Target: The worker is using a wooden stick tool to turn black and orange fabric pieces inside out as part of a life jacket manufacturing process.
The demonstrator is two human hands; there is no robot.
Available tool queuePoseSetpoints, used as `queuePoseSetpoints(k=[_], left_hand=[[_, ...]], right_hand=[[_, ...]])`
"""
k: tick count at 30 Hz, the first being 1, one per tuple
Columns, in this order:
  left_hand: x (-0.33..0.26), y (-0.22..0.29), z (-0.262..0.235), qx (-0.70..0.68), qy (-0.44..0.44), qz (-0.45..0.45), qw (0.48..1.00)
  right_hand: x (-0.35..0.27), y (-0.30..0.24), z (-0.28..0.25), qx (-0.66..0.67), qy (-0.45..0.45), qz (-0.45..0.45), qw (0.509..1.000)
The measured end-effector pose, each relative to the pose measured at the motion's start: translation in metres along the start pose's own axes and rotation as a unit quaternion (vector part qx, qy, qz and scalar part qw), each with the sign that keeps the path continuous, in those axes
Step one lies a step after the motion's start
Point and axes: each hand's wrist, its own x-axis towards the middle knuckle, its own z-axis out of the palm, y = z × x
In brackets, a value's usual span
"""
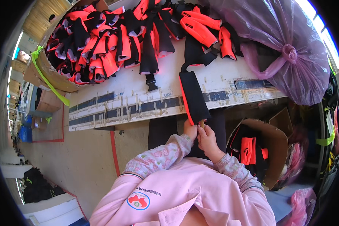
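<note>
Gripping the lower end of a black, orange-edged padded strap (pixel 194 96) at frame centre, the left hand (pixel 191 130) and right hand (pixel 208 138) pinch it together over the table edge (pixel 132 113). The work looks like trimming or checking the end; next likely needs a steady hold. Finished pieces (pixel 101 41) pile upper left.

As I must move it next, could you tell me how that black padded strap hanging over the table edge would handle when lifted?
The black padded strap probably flops: it bends over the table edge. It seems light, since both hands, left hand and right hand, pinch only its end.
</note>
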Motion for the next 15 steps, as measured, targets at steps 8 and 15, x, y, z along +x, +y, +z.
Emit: queuePoseSetpoints(k=[8, 15], left_hand=[[0.009, -0.012, -0.015, 0.025, -0.018, -0.047, 0.998], [0.050, 0.084, -0.034, -0.040, -0.017, 0.134, 0.990]], right_hand=[[0.000, 0.011, -0.022, -0.102, -0.030, -0.080, 0.991], [-0.037, 0.021, -0.115, -0.389, -0.027, -0.282, 0.876]])
